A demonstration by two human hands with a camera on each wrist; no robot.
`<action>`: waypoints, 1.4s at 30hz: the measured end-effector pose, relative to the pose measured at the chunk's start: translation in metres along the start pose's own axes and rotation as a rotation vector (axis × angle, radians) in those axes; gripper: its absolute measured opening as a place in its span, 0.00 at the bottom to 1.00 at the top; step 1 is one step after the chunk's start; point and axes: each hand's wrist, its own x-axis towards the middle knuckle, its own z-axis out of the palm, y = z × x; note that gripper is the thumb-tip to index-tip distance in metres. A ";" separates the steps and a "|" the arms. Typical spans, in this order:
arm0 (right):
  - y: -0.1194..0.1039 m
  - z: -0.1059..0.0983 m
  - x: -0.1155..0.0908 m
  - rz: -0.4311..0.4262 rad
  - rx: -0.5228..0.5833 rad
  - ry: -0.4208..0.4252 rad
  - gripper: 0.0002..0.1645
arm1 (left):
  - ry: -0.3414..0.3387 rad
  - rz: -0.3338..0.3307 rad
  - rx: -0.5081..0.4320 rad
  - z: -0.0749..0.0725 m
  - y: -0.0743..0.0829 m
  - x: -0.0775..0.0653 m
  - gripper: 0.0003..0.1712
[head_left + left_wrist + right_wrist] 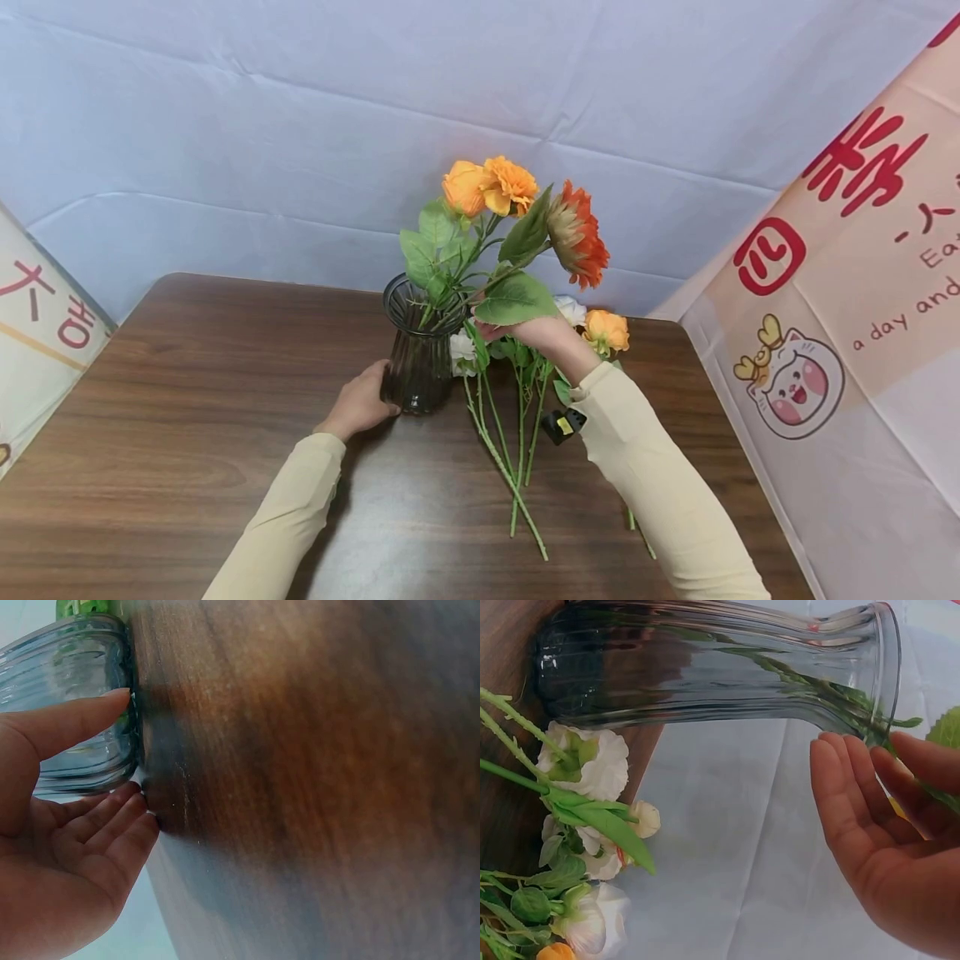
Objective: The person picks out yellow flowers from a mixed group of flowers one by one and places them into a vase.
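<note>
A dark, ribbed glass vase [416, 375] stands upright on the table. My left hand [360, 402] holds it low near the base, the thumb laid across the glass and the fingers on its other side. Yellow-orange flowers [510, 185] rise from the vase on leafy stems. At the rim, my right hand [538, 332] pinches the stem of an orange-red flower [581, 237], whose big leaf partly covers the hand in the head view. In the right wrist view, the stem [891, 742] lies between thumb and forefinger, right at the vase mouth.
White flowers [589, 765] and a yellow-orange rose [606, 331] lie on the table right of the vase, their long green stems [517, 467] pointing toward the front edge. A pale cloth wall [300, 167] rises behind the brown table [187, 417].
</note>
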 end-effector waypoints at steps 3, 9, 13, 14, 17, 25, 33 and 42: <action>0.002 -0.002 -0.008 -0.032 -0.128 0.070 0.14 | 0.000 0.004 0.003 0.001 0.000 0.000 0.44; 0.007 -0.008 -0.013 -0.055 -0.157 0.095 0.17 | -0.005 -0.001 0.006 0.001 0.000 0.000 0.44; 0.008 -0.012 -0.018 -0.043 -0.195 0.129 0.16 | -0.006 -0.004 0.003 0.000 0.000 0.000 0.44; 0.008 -0.014 -0.019 -0.044 -0.203 0.134 0.15 | -0.008 -0.004 0.002 0.000 0.000 -0.001 0.44; 0.008 -0.018 -0.024 -0.039 -0.233 0.150 0.17 | -0.012 -0.011 -0.003 0.000 0.000 0.000 0.45; 0.012 -0.035 -0.039 -0.022 -0.376 0.212 0.19 | -0.008 -0.005 0.000 -0.002 0.000 -0.001 0.44; 0.026 -0.051 -0.051 0.021 -0.337 0.226 0.03 | -0.004 0.004 0.008 -0.003 0.001 -0.001 0.44; 0.056 -0.072 -0.070 0.117 -0.315 0.259 0.14 | -0.001 0.009 0.014 -0.002 0.001 -0.002 0.44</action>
